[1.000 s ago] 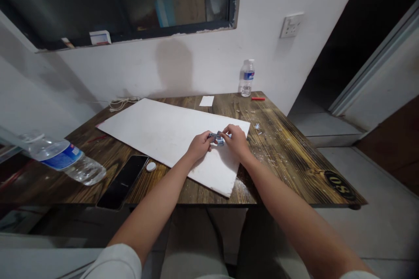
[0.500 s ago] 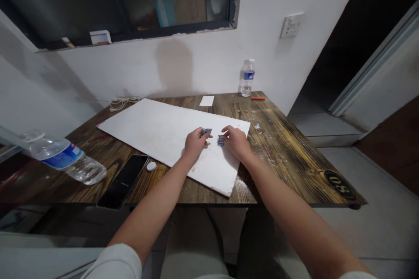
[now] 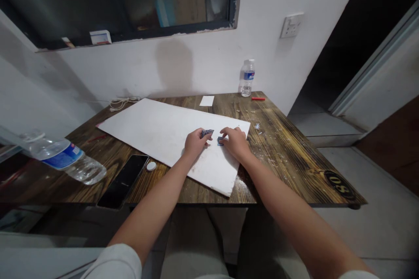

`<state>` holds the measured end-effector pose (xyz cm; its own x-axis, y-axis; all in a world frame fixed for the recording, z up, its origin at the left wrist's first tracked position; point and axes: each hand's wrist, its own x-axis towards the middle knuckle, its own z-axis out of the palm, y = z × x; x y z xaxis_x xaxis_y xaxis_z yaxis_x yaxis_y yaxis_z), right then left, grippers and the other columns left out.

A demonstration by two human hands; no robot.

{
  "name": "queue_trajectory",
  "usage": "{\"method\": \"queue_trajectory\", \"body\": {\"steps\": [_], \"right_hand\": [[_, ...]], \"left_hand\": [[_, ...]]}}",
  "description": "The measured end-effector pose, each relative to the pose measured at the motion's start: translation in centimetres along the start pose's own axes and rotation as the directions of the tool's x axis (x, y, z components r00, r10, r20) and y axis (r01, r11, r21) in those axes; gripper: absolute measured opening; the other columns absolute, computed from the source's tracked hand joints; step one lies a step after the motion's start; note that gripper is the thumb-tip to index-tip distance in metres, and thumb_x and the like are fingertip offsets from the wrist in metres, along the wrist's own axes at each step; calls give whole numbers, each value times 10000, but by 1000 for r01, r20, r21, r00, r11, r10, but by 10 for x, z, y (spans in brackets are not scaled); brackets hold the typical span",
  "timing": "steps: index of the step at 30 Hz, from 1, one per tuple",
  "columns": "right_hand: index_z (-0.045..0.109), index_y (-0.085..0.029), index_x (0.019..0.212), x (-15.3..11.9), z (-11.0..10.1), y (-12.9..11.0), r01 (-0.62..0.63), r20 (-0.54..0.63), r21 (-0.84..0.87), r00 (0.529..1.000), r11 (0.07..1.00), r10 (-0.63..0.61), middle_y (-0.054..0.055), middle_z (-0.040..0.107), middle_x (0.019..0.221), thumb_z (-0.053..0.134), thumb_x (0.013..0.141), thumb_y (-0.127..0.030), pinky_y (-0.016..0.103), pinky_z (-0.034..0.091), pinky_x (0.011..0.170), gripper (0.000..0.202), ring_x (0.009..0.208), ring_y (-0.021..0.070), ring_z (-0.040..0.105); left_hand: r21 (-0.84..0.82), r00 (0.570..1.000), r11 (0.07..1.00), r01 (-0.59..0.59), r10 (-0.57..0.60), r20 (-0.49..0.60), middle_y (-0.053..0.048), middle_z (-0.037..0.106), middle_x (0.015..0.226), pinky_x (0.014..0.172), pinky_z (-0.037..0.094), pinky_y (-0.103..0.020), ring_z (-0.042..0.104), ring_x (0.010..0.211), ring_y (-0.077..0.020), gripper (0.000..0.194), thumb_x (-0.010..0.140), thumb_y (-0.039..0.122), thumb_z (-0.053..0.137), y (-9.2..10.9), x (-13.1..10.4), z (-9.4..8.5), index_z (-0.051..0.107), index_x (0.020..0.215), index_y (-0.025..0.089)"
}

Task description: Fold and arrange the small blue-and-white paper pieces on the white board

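Observation:
Over the right part of a white board (image 3: 157,122), both hands face each other a short way apart. My left hand (image 3: 194,144) pinches a small, flat, dark blue-grey patterned piece (image 3: 207,132) between thumb and fingers. Just to its right, my right hand (image 3: 236,143) is curled with thumb and fingertips at a small blue piece (image 3: 220,141), low over the board. Both pieces are too small for me to tell their kind, and the right fingers partly cover theirs.
A phone (image 3: 123,182), a white cap (image 3: 151,166) and a large plastic bottle lying tilted (image 3: 65,157) are at the left. Behind stand a small water bottle (image 3: 248,78), a red stick-like object (image 3: 258,99) and a white card (image 3: 207,100). Crumbs and scraps dot the wooden table (image 3: 288,157).
The piece in my left hand shows more of its face and reaches slightly farther right. Less blue shows at my right fingertips, which have shifted slightly.

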<state>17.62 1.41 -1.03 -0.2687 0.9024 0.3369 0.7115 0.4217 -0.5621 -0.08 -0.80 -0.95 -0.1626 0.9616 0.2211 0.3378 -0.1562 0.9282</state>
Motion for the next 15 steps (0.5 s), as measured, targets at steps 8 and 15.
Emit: {"method": "queue_trajectory", "body": {"steps": [8, 15], "right_hand": [[679, -243, 992, 1, -1, 0, 61, -62, 65, 996, 996, -57, 46, 699, 1025, 725, 814, -273, 351, 323, 813, 187, 993, 254, 516], [709, -229, 845, 6, -1, -1, 247, -46, 182, 969, 952, -242, 54, 704, 921, 659, 881, -310, 348, 351, 819, 102, 920, 228, 524]], "left_hand": [[30, 998, 999, 16, -18, 68, -21, 694, 698, 493, 469, -222, 600, 522, -117, 205, 745, 364, 698, 0, -1, -1, 637, 760, 169], [-45, 982, 999, -19, 27, 185, 0, 658, 651, 491, 419, -223, 557, 493, -107, 239, 746, 392, 700, -2, -3, 2, 619, 737, 167]]}}
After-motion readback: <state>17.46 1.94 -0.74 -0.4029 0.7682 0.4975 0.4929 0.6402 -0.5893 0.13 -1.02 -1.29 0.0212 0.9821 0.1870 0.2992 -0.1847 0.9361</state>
